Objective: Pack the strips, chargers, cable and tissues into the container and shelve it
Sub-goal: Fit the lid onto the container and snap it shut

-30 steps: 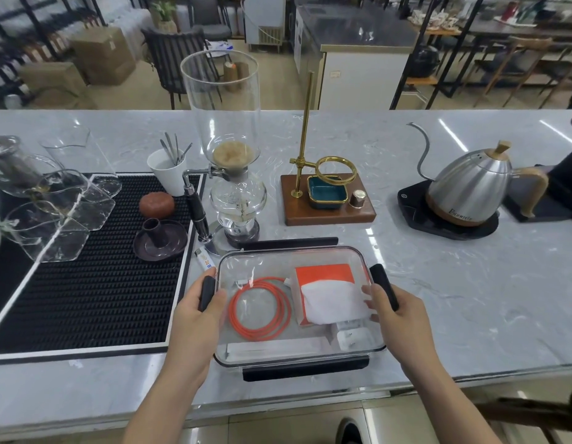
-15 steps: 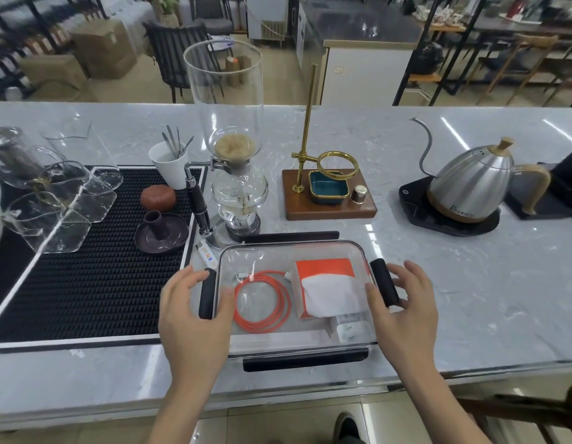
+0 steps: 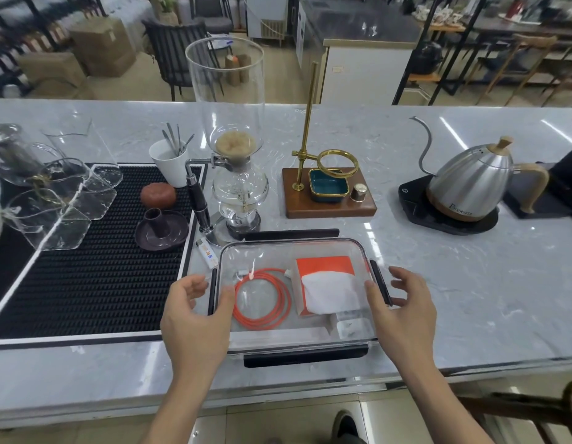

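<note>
Flanking container (image 3: pixel 297 251), both hands (image 3: pixel 195 318) (image 3: pixel 403 312) now spread, thumbs on lid.

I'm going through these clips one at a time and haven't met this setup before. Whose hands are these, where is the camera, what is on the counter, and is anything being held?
No machine here: a person works bare-handed, and the one camera sits on their head, looking forward and down. The left hand and right hand flank a clear lidded container on the marble counter, thumbs on the lid and fingers spread by the black side clips; neither grips anything. Inside lie a coiled orange cable, an orange tissue pack, a white charger and a pale strip. Around it stand a glass siphon brewer, a steel kettle, a brass stand on a wooden base and a black mat.
</note>
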`<state>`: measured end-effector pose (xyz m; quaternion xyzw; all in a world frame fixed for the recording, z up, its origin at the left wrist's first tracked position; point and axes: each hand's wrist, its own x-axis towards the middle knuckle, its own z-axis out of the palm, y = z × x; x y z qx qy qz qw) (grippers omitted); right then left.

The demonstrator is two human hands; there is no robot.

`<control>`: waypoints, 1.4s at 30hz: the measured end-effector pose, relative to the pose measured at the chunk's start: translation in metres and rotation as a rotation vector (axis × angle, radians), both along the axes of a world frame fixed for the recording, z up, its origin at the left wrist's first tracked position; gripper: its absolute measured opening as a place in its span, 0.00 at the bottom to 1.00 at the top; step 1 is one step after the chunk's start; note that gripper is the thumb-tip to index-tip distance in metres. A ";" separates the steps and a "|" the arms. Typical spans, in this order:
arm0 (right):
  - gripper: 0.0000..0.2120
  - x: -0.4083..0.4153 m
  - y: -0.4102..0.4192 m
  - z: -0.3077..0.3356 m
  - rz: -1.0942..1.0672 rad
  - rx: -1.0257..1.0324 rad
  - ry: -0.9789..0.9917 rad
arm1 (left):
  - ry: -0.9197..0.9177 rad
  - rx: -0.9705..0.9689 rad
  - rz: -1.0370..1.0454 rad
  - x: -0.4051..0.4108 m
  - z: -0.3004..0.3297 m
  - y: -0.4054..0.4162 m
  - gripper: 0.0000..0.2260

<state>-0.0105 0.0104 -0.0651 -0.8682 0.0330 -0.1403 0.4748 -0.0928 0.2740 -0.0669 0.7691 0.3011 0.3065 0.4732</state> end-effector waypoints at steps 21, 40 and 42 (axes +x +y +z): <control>0.16 0.003 -0.002 0.007 0.017 0.086 0.085 | 0.016 -0.097 -0.004 0.001 0.000 0.006 0.16; 0.13 0.003 0.005 0.013 0.106 -0.082 -0.003 | -0.030 0.205 -0.123 0.002 0.010 0.004 0.12; 0.15 0.005 0.008 0.017 0.132 -0.179 -0.060 | -0.065 0.318 -0.194 0.002 0.015 0.005 0.11</control>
